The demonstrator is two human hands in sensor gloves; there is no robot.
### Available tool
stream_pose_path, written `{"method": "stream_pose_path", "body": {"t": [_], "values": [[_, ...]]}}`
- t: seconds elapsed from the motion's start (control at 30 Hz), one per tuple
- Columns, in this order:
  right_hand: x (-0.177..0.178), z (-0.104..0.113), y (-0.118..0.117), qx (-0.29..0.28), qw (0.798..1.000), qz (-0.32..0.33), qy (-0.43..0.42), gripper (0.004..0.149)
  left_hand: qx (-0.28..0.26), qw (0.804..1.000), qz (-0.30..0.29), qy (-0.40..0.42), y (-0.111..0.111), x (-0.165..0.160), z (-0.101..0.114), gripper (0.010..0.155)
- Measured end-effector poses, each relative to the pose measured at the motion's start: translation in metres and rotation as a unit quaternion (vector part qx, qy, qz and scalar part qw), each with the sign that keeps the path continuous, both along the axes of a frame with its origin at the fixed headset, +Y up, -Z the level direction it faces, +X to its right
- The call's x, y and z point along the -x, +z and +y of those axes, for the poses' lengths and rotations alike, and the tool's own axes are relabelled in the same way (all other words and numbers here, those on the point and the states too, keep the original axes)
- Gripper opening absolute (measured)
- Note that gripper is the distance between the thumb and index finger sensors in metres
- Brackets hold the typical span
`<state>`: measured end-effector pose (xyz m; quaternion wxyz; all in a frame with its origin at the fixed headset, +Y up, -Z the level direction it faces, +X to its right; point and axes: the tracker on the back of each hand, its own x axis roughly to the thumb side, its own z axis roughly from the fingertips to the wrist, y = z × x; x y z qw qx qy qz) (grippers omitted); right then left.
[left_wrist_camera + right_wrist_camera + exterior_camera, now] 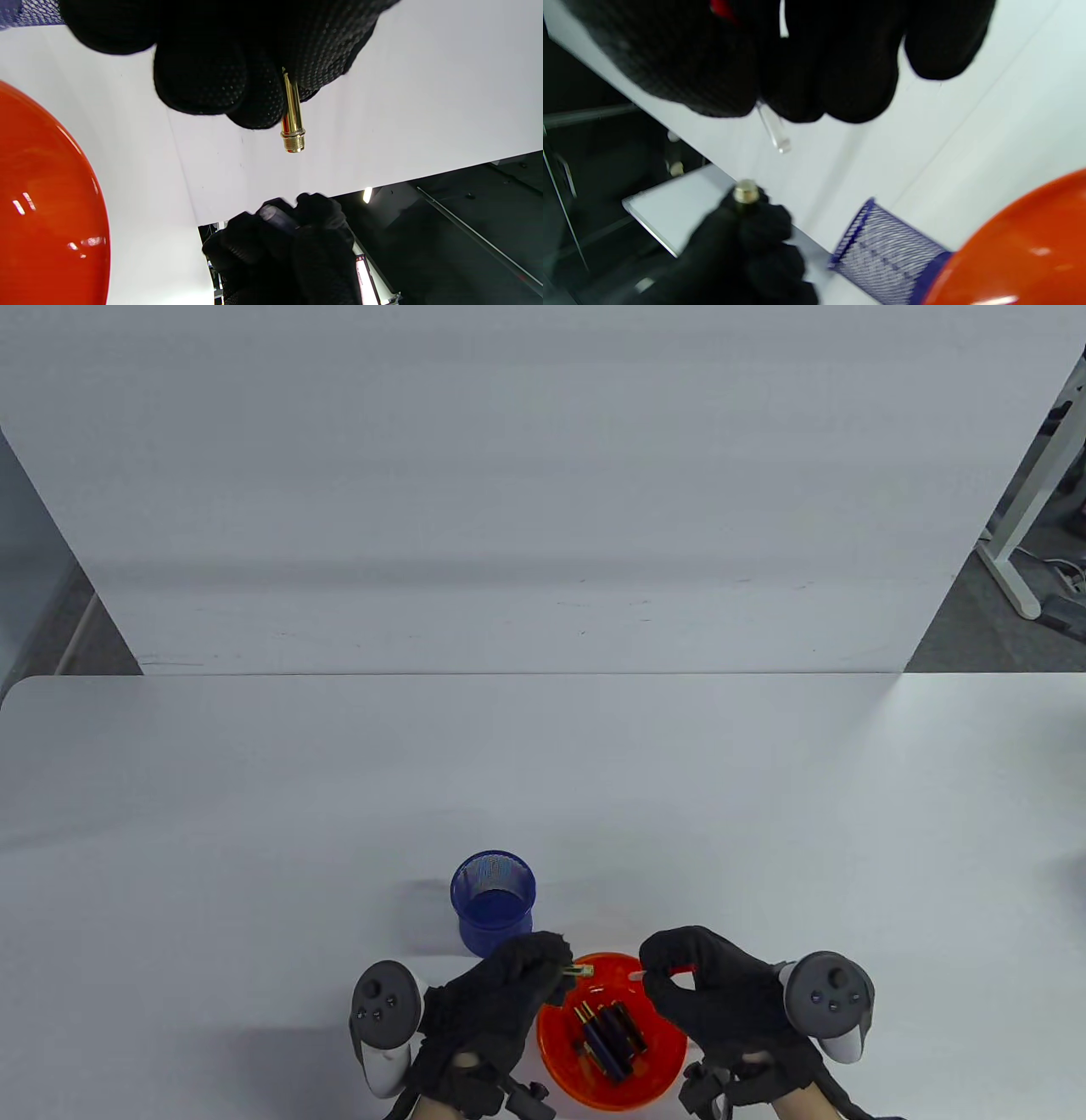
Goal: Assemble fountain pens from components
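My left hand [543, 963] pinches a gold pen section [292, 116], threaded end pointing toward my right hand; it also shows in the table view [580, 971] and the right wrist view [745, 191]. My right hand [670, 971] pinches a clear ink cartridge [773, 127], its tip sticking out toward the left hand [636, 975]. The two parts are a short gap apart above the orange bowl [560, 1065]. Several dark pen barrels and gold parts [609, 1033] lie in the bowl.
A blue mesh pen cup [494, 899] stands just behind the left hand; it also shows in the right wrist view [882, 250]. The white table [543, 780] stretches away behind. A white partition [543, 475] stands at the table's far edge.
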<state>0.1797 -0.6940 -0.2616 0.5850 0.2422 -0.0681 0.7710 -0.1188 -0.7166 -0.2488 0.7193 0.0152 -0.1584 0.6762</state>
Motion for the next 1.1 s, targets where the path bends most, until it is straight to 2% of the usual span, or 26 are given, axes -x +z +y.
{"method": "stream_pose_path", "body": {"t": [0.2,1.1], "values": [[0.001,-0.003,-0.001,0.023,0.997,0.028,-0.068,0.036,0.002,1.0,-0.006,0.02,0.001,-0.002,0.0,0.039],[0.013,-0.007,0.002,0.051,0.993,0.056,-0.091,0.041,-0.003,0.999,-0.025,0.045,0.004,-0.01,0.001,0.039]]}}
